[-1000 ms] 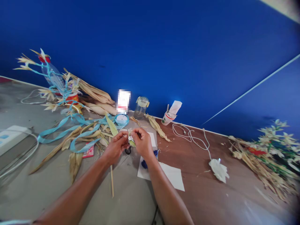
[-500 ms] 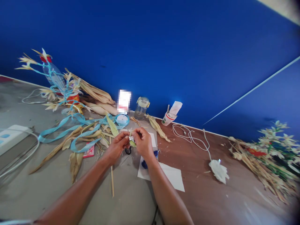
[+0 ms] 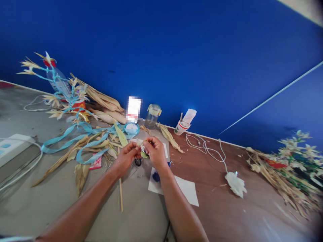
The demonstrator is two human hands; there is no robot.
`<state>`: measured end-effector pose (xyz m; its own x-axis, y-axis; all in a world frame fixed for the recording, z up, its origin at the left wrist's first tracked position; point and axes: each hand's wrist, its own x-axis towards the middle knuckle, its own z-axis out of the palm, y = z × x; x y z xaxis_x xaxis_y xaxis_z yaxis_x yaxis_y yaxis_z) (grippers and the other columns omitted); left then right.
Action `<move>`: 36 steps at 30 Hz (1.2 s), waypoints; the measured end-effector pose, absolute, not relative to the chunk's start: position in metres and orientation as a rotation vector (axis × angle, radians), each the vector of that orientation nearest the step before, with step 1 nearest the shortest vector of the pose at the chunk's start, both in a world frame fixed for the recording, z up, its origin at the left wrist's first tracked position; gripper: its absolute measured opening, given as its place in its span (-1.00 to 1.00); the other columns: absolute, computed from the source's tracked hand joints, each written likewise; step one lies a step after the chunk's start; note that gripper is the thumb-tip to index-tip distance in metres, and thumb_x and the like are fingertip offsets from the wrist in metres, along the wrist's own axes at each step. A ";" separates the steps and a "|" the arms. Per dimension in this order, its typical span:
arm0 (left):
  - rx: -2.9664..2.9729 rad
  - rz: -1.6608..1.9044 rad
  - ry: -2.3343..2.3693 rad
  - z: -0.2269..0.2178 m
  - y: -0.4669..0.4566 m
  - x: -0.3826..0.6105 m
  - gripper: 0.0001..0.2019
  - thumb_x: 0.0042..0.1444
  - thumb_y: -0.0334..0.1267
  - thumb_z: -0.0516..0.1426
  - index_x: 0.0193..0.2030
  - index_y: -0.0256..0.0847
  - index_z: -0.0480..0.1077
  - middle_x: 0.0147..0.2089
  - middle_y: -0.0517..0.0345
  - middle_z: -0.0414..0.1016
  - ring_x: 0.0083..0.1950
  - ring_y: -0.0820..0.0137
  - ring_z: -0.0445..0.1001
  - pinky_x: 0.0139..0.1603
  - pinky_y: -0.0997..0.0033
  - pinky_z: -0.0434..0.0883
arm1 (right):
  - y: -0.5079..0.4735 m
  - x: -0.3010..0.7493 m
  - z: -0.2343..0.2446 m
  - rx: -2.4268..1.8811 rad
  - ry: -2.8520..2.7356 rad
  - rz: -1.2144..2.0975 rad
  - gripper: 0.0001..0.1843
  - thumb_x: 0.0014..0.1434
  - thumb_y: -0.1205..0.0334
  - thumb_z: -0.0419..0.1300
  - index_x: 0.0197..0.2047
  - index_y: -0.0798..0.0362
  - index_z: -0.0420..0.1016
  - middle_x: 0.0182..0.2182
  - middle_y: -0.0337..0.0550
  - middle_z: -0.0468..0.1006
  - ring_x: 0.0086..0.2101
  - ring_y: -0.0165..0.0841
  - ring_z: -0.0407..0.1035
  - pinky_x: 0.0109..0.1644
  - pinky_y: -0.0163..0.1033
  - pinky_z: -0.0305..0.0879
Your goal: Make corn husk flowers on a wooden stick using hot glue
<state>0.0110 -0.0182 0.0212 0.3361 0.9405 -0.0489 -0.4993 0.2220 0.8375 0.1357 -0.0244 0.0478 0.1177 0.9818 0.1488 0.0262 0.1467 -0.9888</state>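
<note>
My left hand (image 3: 128, 156) and my right hand (image 3: 155, 153) meet over the middle of the table, thumbs and forefingers pinched close together. Between the fingertips is a small pale piece of corn husk (image 3: 139, 142); its lower part is mostly hidden by the fingers. Below the hands lie a green husk leaf (image 3: 144, 154) and a black loop (image 3: 137, 162), perhaps a scissor handle. To the left, light blue ribbon (image 3: 85, 158) winds among dried husks (image 3: 73, 148). A white paper sheet (image 3: 188, 190) lies partly under my right forearm, with a dark blue thing (image 3: 156, 176) on it.
Along the blue wall stand a bright blurred screen (image 3: 133, 109), a lidded jar (image 3: 152, 116) and a paper cup (image 3: 181, 127). Blue-stemmed husk flowers (image 3: 72, 97) rise at left, near a power strip (image 3: 13, 148). A white cable (image 3: 207, 148) and white flowers (image 3: 300, 156) lie right.
My right hand has shifted slightly right, opening a small gap between the two hands' fingertips. The pale husk piece shows a little more above the fingers. The things on the table have not moved.
</note>
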 end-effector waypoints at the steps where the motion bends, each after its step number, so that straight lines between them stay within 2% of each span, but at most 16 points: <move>1: 0.806 1.093 0.628 0.023 -0.019 0.011 -0.89 -0.04 -0.31 0.21 -0.45 -0.24 0.34 -0.54 0.26 0.29 -0.51 0.55 0.24 -0.41 0.53 0.27 | -0.023 0.137 0.046 -1.127 -1.180 1.055 -0.88 0.00 0.20 0.14 -0.39 0.08 0.36 -0.67 -0.39 0.24 -0.64 -0.54 0.08 -0.54 -0.40 0.07; 5: 0.739 1.066 0.565 0.027 -0.019 0.010 -0.92 -0.02 -0.37 0.18 -0.45 -0.26 0.33 -0.57 0.28 0.22 -0.55 0.59 0.15 -0.45 0.56 0.23 | -0.020 0.139 0.044 -1.037 -1.113 1.190 -0.86 -0.05 0.19 0.18 -0.42 0.08 0.36 -0.65 -0.38 0.25 -0.63 -0.55 0.09 -0.53 -0.40 0.07; 11: 0.631 1.015 0.470 0.027 -0.017 0.007 -0.94 -0.02 -0.41 0.16 -0.36 -0.30 0.38 -0.56 0.26 0.19 -0.55 0.58 0.13 -0.50 0.56 0.19 | -0.020 0.140 0.044 -0.984 -1.031 1.282 -0.83 -0.10 0.18 0.23 -0.43 0.06 0.35 -0.60 -0.36 0.26 -0.61 -0.55 0.08 -0.54 -0.40 0.01; 18: 0.583 0.951 0.472 0.028 -0.017 0.005 -0.85 0.02 -0.26 0.18 -0.43 -0.29 0.32 -0.56 0.26 0.18 -0.56 0.58 0.14 -0.52 0.55 0.20 | -0.022 0.141 0.046 -1.039 -1.065 1.308 -0.82 -0.13 0.16 0.24 -0.45 0.05 0.38 -0.59 -0.32 0.34 -0.61 -0.53 0.03 -0.53 -0.38 -0.02; 25: 0.694 0.852 0.475 0.028 -0.017 0.001 -0.84 -0.03 -0.30 0.23 -0.45 -0.31 0.32 -0.60 0.34 0.07 -0.60 0.64 0.04 -0.56 0.60 0.13 | -0.023 0.142 0.044 -1.003 -1.099 1.361 -0.84 -0.12 0.19 0.27 -0.44 0.07 0.43 -0.57 -0.30 0.36 -0.58 -0.52 0.08 -0.50 -0.39 0.00; 27: 0.718 0.873 0.499 0.029 -0.017 0.002 -0.83 -0.04 -0.29 0.23 -0.46 -0.31 0.33 -0.62 0.36 0.06 -0.61 0.65 0.02 -0.58 0.60 0.12 | -0.023 0.142 0.044 -1.018 -1.079 1.364 -0.79 -0.12 0.17 0.27 -0.37 0.06 0.44 -0.54 -0.29 0.37 -0.58 -0.53 0.09 -0.50 -0.39 0.03; 31: 0.725 1.044 0.662 0.029 -0.016 0.006 -0.81 -0.10 -0.25 0.26 -0.48 -0.28 0.33 -0.62 0.36 0.13 -0.64 0.65 0.03 -0.60 0.61 0.11 | -0.022 0.139 0.047 -1.076 -1.020 1.311 -0.70 -0.10 0.12 0.24 -0.27 0.05 0.43 -0.51 -0.30 0.35 -0.59 -0.54 0.12 -0.51 -0.39 0.08; 36: 0.800 1.163 0.800 0.026 -0.015 0.009 -0.81 -0.13 -0.22 0.27 -0.49 -0.27 0.37 -0.57 0.31 0.26 -0.60 0.62 0.16 -0.57 0.59 0.14 | -0.024 0.133 0.045 -1.218 -1.158 1.140 -0.80 -0.07 0.15 0.21 -0.38 0.09 0.43 -0.59 -0.32 0.32 -0.59 -0.53 0.10 -0.54 -0.41 0.08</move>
<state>0.0091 -0.0153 0.0264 0.2040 0.9715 -0.1208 -0.4602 0.2041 0.8640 0.1325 -0.0241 0.0448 0.0753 0.9968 0.0250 -0.0090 0.0258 -0.9996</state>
